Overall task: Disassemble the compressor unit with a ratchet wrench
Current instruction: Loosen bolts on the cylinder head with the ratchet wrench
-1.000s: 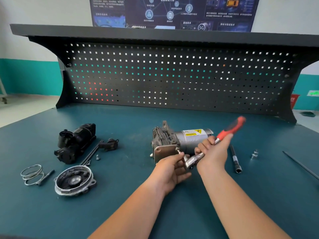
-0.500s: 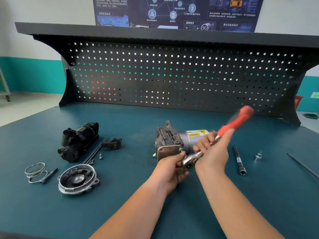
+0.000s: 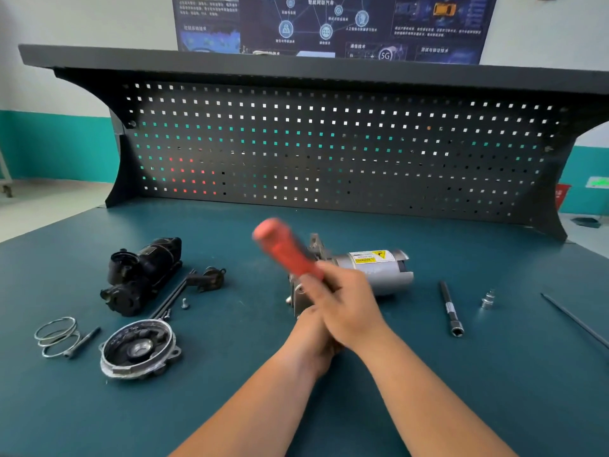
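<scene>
Compressor unit (image 3: 379,275) lies on its side near the middle of the teal workbench (image 3: 494,384), its silver motor can pointing to 3 o'clock and its bracket end behind the hands. The right hand (image 3: 342,305) is wrapped round the ratchet wrench (image 3: 286,249), low on the red grip. Half a second ago that handle leaned toward 2 o'clock; now it has swung across to about 11 o'clock and is blurred. The right hand has crossed over the left hand (image 3: 308,333), which is tucked beneath it; I cannot tell how its fingers lie. At the unit's 3 o'clock the extension bar (image 3: 449,308) and small socket (image 3: 487,298) are unmoved, as are the black pump body (image 3: 141,275) and round end cover (image 3: 138,347) at 9 o'clock.
</scene>
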### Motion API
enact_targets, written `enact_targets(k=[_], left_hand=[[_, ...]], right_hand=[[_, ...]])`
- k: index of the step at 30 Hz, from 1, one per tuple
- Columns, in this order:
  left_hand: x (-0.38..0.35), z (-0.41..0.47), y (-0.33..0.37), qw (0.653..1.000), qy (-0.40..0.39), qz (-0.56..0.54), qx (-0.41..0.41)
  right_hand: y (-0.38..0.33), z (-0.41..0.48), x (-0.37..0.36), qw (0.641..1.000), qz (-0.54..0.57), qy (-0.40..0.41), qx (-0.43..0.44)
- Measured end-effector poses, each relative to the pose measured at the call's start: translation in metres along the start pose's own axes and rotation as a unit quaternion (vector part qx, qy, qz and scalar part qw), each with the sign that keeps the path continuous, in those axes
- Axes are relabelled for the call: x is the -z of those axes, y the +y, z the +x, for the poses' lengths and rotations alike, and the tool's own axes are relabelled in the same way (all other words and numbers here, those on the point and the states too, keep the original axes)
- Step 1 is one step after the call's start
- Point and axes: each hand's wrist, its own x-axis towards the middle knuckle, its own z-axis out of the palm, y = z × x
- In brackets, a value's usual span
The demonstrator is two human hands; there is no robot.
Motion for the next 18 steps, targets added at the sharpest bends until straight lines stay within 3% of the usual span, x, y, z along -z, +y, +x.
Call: enact_targets(k=[1, 2, 5, 6, 7, 8, 9, 12, 14, 16, 18], left_hand=[[0.003, -0.004, -0.016, 0.983, -0.119, 0.09, 0.11], [0.017, 0.004, -0.02, 0.963, -0.116, 0.112, 0.214], [0.022, 0.011, -0.023, 0.952, -0.08, 0.094, 0.281], [0.019, 0.01, -0.022, 0.949, -0.076, 0.102, 0.288], [0.016, 0.009, -0.022, 0.946, -0.08, 0.112, 0.295], [0.016, 0.008, -0.022, 0.945, -0.083, 0.119, 0.294], [0.017, 0.008, -0.022, 0.944, -0.085, 0.123, 0.295], [0.022, 0.008, -0.022, 0.94, -0.116, 0.145, 0.287], [0.02, 0.006, -0.022, 0.952, -0.142, 0.112, 0.248], [0.019, 0.007, -0.023, 0.966, -0.127, 0.085, 0.208], [0.02, 0.009, -0.024, 0.966, -0.107, 0.09, 0.219]], right_hand=[[-0.002, 0.003, 0.005, 0.99, 0.11, 0.063, -0.058], [-0.001, 0.007, 0.011, 0.955, 0.229, 0.139, -0.128], [0.014, 0.011, 0.033, 0.733, 0.504, 0.348, -0.296], [0.018, 0.011, 0.038, 0.671, 0.543, 0.389, -0.323], [0.022, 0.01, 0.04, 0.636, 0.559, 0.413, -0.336], [0.023, 0.009, 0.039, 0.64, 0.548, 0.421, -0.334], [0.022, 0.009, 0.036, 0.674, 0.523, 0.414, -0.319], [0.009, 0.006, 0.018, 0.856, 0.377, 0.292, -0.2], [0.006, -0.004, 0.005, 0.97, 0.19, 0.14, -0.05], [0.009, -0.011, -0.006, 0.999, 0.012, 0.001, 0.047], [0.009, -0.011, -0.007, 0.998, -0.03, 0.0, 0.061]])
